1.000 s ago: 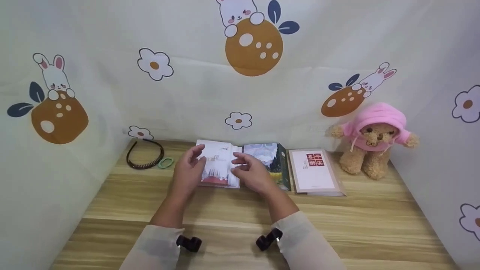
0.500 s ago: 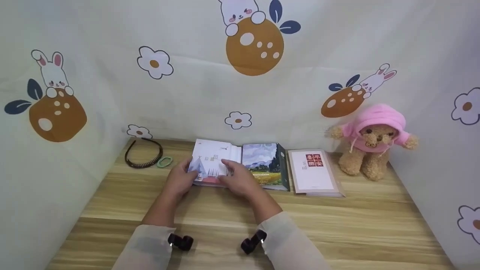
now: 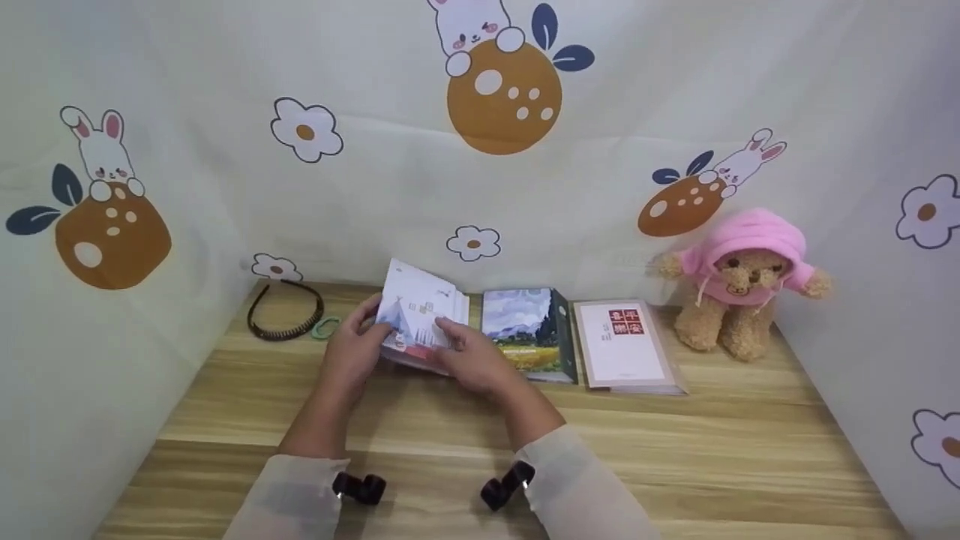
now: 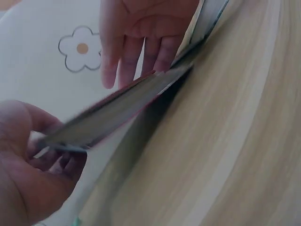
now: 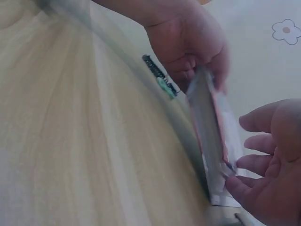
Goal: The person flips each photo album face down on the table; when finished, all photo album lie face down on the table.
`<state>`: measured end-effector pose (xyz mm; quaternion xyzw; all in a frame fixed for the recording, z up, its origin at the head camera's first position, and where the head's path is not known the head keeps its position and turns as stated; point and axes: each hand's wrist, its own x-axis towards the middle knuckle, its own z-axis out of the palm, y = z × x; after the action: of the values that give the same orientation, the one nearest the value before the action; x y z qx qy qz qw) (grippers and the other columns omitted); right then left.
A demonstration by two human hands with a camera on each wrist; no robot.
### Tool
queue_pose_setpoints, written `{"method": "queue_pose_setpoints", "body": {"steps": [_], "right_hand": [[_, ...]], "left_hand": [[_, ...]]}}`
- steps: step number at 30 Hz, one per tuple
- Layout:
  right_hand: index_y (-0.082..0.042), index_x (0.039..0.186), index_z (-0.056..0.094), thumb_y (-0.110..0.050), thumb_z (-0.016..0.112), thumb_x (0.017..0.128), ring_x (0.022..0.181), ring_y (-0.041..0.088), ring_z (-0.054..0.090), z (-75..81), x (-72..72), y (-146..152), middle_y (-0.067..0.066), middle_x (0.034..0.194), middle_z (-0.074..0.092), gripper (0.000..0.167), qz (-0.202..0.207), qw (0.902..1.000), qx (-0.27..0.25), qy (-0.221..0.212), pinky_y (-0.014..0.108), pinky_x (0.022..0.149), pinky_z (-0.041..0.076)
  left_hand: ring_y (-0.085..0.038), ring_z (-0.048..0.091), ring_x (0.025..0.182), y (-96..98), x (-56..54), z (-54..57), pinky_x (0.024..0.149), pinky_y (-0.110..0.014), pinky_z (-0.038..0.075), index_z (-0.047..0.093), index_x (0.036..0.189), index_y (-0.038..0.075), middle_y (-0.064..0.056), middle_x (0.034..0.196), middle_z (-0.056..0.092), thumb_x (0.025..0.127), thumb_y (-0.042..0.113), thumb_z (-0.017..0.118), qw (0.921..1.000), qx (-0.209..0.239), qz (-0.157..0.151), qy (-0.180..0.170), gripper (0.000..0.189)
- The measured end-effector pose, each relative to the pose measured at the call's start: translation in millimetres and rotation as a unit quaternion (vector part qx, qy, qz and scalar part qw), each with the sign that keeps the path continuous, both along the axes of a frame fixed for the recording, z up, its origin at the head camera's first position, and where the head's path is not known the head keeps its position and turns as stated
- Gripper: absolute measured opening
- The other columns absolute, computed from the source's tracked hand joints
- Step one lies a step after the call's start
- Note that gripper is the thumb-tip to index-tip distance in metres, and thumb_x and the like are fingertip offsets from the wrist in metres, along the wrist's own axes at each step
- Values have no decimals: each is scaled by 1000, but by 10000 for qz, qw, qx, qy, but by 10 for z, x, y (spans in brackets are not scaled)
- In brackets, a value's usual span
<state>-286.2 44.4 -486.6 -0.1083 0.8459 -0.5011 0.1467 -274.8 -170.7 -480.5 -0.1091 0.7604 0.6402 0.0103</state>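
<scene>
A white book (image 3: pixel 418 306) with a blue tent printed on its cover is tilted in the head view, its left side raised off the table. My left hand (image 3: pixel 351 351) grips its left edge, thumb on the cover and fingers underneath, as the left wrist view also shows. My right hand (image 3: pixel 478 358) lies at the book's right front, its fingers loosely extended and touching the cover and edge. The page block (image 5: pixel 207 122) faces the right wrist camera. A book with a painted landscape cover (image 3: pixel 521 330) lies just right of it.
A pinkish-beige book (image 3: pixel 628 345) lies further right, beside a teddy bear (image 3: pixel 742 285) in a pink hood. On the left are a dark headband (image 3: pixel 286 330) and a green hair tie (image 3: pixel 325 328). A patterned cloth (image 3: pixel 375 195) hangs behind the wooden table (image 3: pixel 420 465).
Both hands have come in from above the white book to its sides. The left hand has taken hold of the left edge and raised it, so the book tilts.
</scene>
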Motion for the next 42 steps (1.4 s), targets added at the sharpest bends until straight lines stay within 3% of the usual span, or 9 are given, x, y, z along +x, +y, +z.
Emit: {"method": "queue_pose_setpoints", "body": {"steps": [4,9,12,16,23,30,34,38,42], "right_hand": [[-39,160,50,-49,65,103,153,29,49,131,1,37,2,168,50,59,-13,9970,-678,-384,55,129,39],[-37,163,46,-46,63,106,155,29,48,260,12,93,3,167,51,61,136,9869,-1537,-460,54,128,41],[-39,164,43,-46,63,106,154,31,49,330,31,111,2,167,51,62,142,9790,-1956,-549,58,123,47],[-43,165,38,-47,63,106,153,34,49,403,51,136,0,166,51,64,84,9738,-2209,-536,65,116,50],[-51,164,34,-54,60,106,153,43,47,359,33,139,5,170,42,64,-43,9786,-1981,-548,74,114,46],[-61,158,35,-48,55,109,159,40,39,257,16,121,-6,178,29,55,78,9818,-1732,-778,74,117,44],[-60,158,38,-44,55,110,157,38,42,229,21,103,-8,177,31,54,11,9792,-1828,-878,74,117,44],[-52,163,37,-36,53,111,155,37,44,220,29,77,-5,177,34,56,-6,9702,-2204,-1008,75,112,48],[-36,166,40,-27,54,111,151,31,50,236,27,73,-1,173,41,58,-161,9703,-2320,-659,63,115,52]], "left_hand": [[-28,49,152,120,49,145,125,-48,45,51,160,33,1,173,41,111,34,51,9967,688,-124,424,48],[-29,52,149,238,101,189,124,-51,46,56,157,21,-2,166,45,112,22,52,9871,821,-463,1293,45],[-27,50,150,292,128,202,125,-50,45,56,157,19,-1,165,46,110,19,57,9844,766,-566,1477,47],[-30,45,156,338,153,222,127,-52,42,53,159,23,0,168,42,108,25,62,9860,617,-735,1365,51],[-40,39,160,350,139,174,127,-59,39,40,165,29,-2,178,27,103,35,71,9910,350,-1061,735,70],[-32,30,164,341,111,97,130,-56,36,32,168,35,2,180,23,103,39,66,9925,546,-1083,122,74],[-31,35,161,338,109,78,128,-54,40,34,167,38,3,179,26,101,38,69,9954,307,-906,103,75],[-34,45,155,344,122,92,124,-54,46,34,167,37,4,178,30,99,40,72,9962,-70,-827,265,78],[-36,46,156,351,133,109,124,-57,44,31,168,38,5,178,29,99,45,71,9945,-309,-923,392,80]]}}
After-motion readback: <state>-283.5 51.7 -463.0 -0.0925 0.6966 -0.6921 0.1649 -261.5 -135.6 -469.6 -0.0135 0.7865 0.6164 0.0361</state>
